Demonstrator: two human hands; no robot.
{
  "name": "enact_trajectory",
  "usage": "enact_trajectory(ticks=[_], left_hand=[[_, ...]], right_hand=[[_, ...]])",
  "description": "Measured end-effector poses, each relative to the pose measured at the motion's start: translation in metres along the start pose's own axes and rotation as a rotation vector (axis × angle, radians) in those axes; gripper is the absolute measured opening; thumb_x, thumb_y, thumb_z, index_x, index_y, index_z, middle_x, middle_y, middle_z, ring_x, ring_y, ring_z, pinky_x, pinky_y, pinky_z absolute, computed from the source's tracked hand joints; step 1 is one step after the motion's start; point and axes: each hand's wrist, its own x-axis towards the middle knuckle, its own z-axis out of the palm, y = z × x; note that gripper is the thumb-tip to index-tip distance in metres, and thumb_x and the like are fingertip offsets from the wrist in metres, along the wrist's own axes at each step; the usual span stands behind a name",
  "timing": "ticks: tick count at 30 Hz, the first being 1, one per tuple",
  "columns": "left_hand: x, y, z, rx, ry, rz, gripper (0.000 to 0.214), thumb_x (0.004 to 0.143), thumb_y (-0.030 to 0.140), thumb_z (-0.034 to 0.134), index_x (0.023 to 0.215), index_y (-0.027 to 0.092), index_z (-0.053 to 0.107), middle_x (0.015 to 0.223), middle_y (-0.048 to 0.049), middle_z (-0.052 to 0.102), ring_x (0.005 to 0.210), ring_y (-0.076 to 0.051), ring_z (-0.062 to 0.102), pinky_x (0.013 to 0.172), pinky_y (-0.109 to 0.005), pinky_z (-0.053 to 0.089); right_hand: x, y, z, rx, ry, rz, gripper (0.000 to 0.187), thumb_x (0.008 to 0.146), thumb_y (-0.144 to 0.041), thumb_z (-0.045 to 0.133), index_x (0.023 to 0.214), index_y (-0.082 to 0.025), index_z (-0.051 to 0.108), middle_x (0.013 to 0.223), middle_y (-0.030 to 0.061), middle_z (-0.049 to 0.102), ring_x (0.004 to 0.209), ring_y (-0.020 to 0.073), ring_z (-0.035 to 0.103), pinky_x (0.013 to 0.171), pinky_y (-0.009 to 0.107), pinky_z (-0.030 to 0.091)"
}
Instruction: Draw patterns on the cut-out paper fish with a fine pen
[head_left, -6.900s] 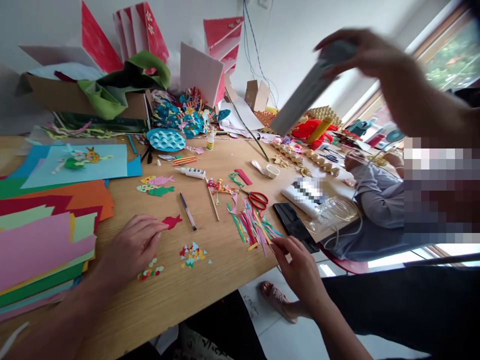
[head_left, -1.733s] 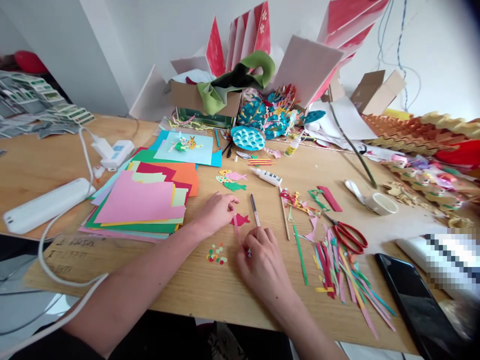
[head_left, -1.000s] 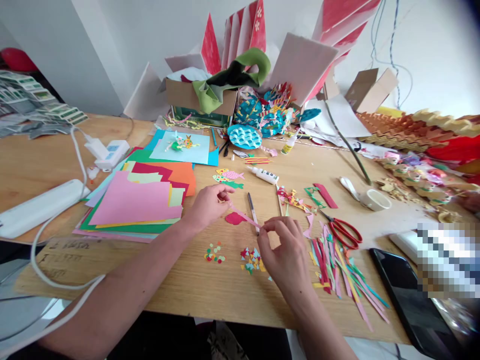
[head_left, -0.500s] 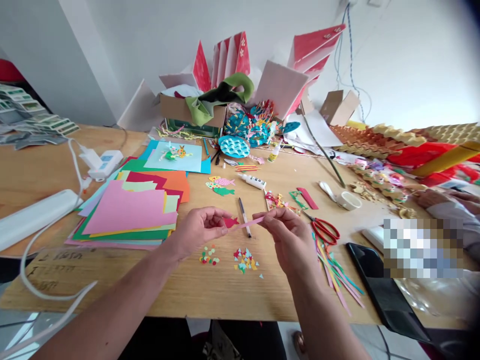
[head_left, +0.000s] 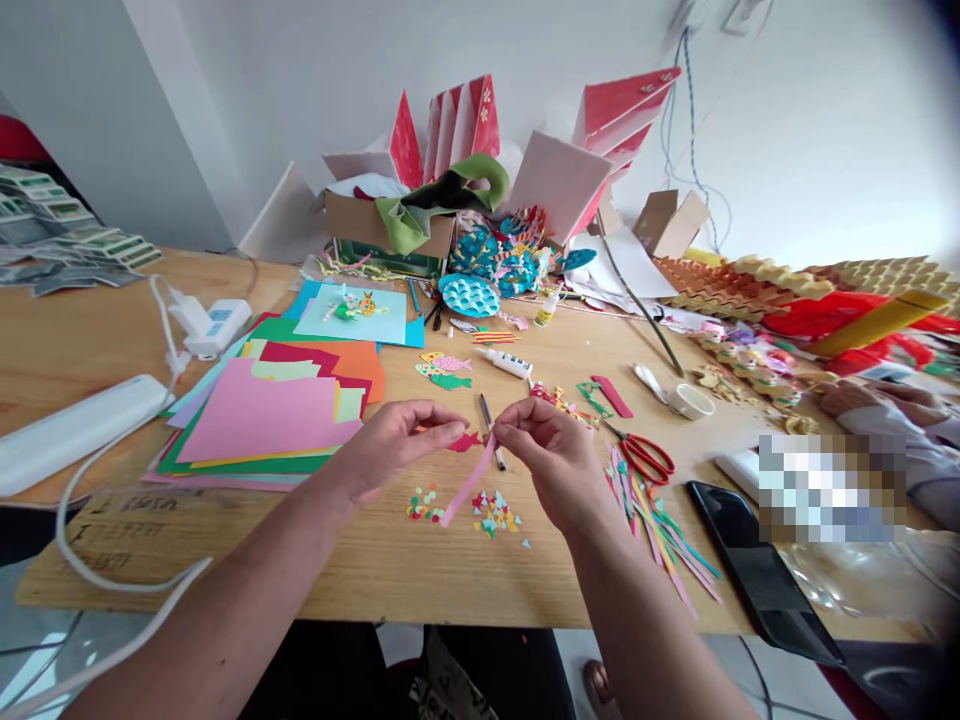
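My left hand (head_left: 394, 445) is raised over the wooden table (head_left: 390, 570), its fingers pinched on a small red paper fish (head_left: 465, 441). My right hand (head_left: 551, 455) is closed on the upper end of a pink paper strip (head_left: 466, 487), which hangs down and to the left, its top close to the fish. Below my hands lie two small heaps of coloured paper bits (head_left: 496, 512). A pen (head_left: 488, 420) lies just behind the fish.
A stack of coloured paper sheets (head_left: 262, 410) lies at left, red scissors (head_left: 645, 457) and cut paper strips (head_left: 660, 525) at right, a black phone (head_left: 757, 580) near the front right edge. A glue bottle (head_left: 506, 361), paper fish (head_left: 444, 372) and craft boxes stand behind. Another person's hands (head_left: 870, 400) rest at far right.
Both hands lifted the red fish and pink strip off the table. The strip, held stretched between my hands half a second ago, now hangs down from my right hand alone.
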Motion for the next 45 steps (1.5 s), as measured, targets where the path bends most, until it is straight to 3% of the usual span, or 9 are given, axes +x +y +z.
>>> enact_trajectory(ticks=[2, 5, 13, 22, 28, 33, 40, 45], left_hand=[[0.005, 0.004, 0.005, 0.051, -0.026, -0.011, 0.027, 0.074, 0.042, 0.075, 0.086, 0.017, 0.073, 0.089, -0.0056, 0.073, 0.084, -0.019, 0.065, 0.079, -0.031, 0.049], [0.012, 0.006, 0.010, 0.089, 0.029, -0.021, 0.030, 0.068, 0.042, 0.078, 0.082, 0.017, 0.069, 0.083, -0.0051, 0.071, 0.080, -0.020, 0.065, 0.074, -0.033, 0.050], [0.025, -0.007, 0.013, 0.089, 0.077, 0.013, 0.032, 0.062, 0.038, 0.083, 0.084, 0.017, 0.073, 0.086, -0.0048, 0.066, 0.083, -0.020, 0.061, 0.068, -0.029, 0.050], [0.037, -0.017, 0.019, -0.175, 0.118, -0.068, 0.022, 0.061, 0.030, 0.078, 0.073, 0.014, 0.068, 0.073, -0.0022, 0.067, 0.069, -0.015, 0.061, 0.071, -0.030, 0.049], [0.047, -0.024, 0.020, -0.200, 0.167, -0.092, 0.018, 0.062, 0.027, 0.073, 0.073, 0.015, 0.064, 0.064, 0.0018, 0.060, 0.055, -0.009, 0.052, 0.056, -0.024, 0.043], [0.061, -0.035, 0.012, -0.037, 0.191, -0.110, 0.008, 0.065, 0.018, 0.069, 0.071, 0.015, 0.066, 0.061, 0.0020, 0.061, 0.053, -0.009, 0.053, 0.055, -0.023, 0.042], [0.077, -0.055, 0.006, 0.366, 0.193, -0.062, 0.009, 0.070, 0.009, 0.067, 0.066, 0.017, 0.068, 0.065, -0.0001, 0.068, 0.062, -0.014, 0.061, 0.063, -0.026, 0.047], [0.073, -0.060, 0.004, 0.680, 0.204, 0.027, 0.017, 0.071, 0.007, 0.069, 0.063, 0.021, 0.071, 0.072, -0.0017, 0.071, 0.081, -0.021, 0.064, 0.085, -0.035, 0.048]], right_hand=[[0.002, 0.000, 0.005, -0.067, -0.024, -0.031, 0.012, 0.070, -0.027, 0.073, 0.072, -0.020, 0.063, 0.060, -0.0012, 0.064, 0.056, 0.0131, 0.059, 0.053, 0.025, 0.045], [0.006, 0.002, 0.008, -0.112, -0.032, -0.051, 0.013, 0.073, -0.028, 0.072, 0.075, -0.020, 0.063, 0.062, -0.0006, 0.065, 0.058, 0.0143, 0.062, 0.054, 0.026, 0.046], [0.009, 0.016, 0.007, 0.053, -0.056, 0.059, 0.034, 0.072, -0.040, 0.077, 0.092, -0.019, 0.058, 0.064, -0.0014, 0.069, 0.063, 0.0169, 0.068, 0.064, 0.030, 0.051], [0.003, 0.034, 0.015, 0.309, -0.032, 0.144, 0.040, 0.075, -0.041, 0.076, 0.104, -0.020, 0.057, 0.076, 0.0015, 0.075, 0.077, 0.0194, 0.073, 0.085, 0.038, 0.054], [-0.003, 0.048, 0.021, 0.206, -0.028, 0.140, 0.049, 0.067, -0.036, 0.082, 0.104, -0.020, 0.056, 0.073, -0.0006, 0.072, 0.071, 0.0172, 0.069, 0.074, 0.033, 0.054], [-0.003, 0.064, 0.016, -0.028, 0.040, 0.144, 0.040, 0.069, -0.035, 0.074, 0.100, -0.019, 0.054, 0.064, -0.0026, 0.065, 0.058, 0.0165, 0.062, 0.059, 0.029, 0.048], [-0.003, 0.078, 0.012, -0.426, -0.001, 0.128, 0.023, 0.079, -0.024, 0.056, 0.101, -0.019, 0.057, 0.064, -0.0027, 0.064, 0.051, 0.0146, 0.055, 0.050, 0.025, 0.036], [-0.002, 0.080, 0.014, -0.525, -0.031, 0.140, 0.013, 0.082, -0.018, 0.053, 0.094, -0.021, 0.056, 0.060, -0.0037, 0.064, 0.052, 0.0146, 0.058, 0.051, 0.024, 0.037]])
